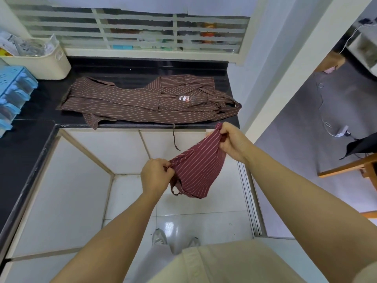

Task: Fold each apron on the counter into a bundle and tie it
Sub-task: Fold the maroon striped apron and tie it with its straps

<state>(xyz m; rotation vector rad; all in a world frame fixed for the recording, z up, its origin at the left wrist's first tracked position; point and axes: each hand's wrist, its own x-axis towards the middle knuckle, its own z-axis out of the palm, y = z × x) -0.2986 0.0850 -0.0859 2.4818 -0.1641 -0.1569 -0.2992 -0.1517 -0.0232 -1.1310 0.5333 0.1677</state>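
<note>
A folded striped maroon apron point(199, 168) hangs in the air in front of the counter, held between both hands. My left hand point(156, 176) pinches its lower left corner. My right hand point(232, 142) grips its upper right corner. A thin strap end dangles under the bundle. Brown striped aprons point(142, 101) lie loosely spread on the black counter point(40, 94), one showing a small white logo. A dark strap point(175, 137) from them hangs over the counter's front edge.
A cream basket point(47, 62) of packets stands at the counter's back left, beside blue plastic drawers point(12, 92). The counter runs on along the left side. A barred window is behind. To the right a doorway opens onto a grey floor with cables.
</note>
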